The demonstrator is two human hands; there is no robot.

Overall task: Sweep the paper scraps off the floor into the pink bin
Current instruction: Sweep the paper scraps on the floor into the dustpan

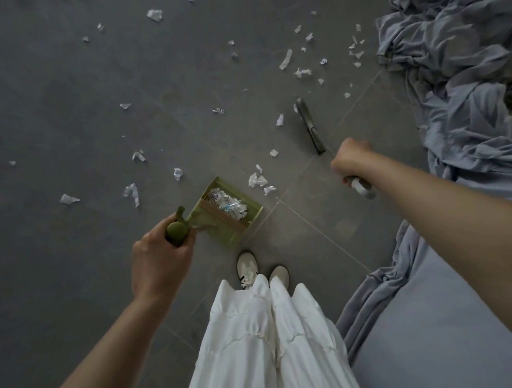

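Beside the scraps (303, 72), rumpled grey bedding (453, 52).

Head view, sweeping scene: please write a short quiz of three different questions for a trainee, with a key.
1. True or false: the green dustpan already holds some paper scraps.
2. Which hand grips the broom handle? A) left hand B) right hand C) neither
3. Fill the blank: the small pile of scraps just beyond the dustpan mouth lies on the ____.

Key: 1 true; 2 B; 3 floor
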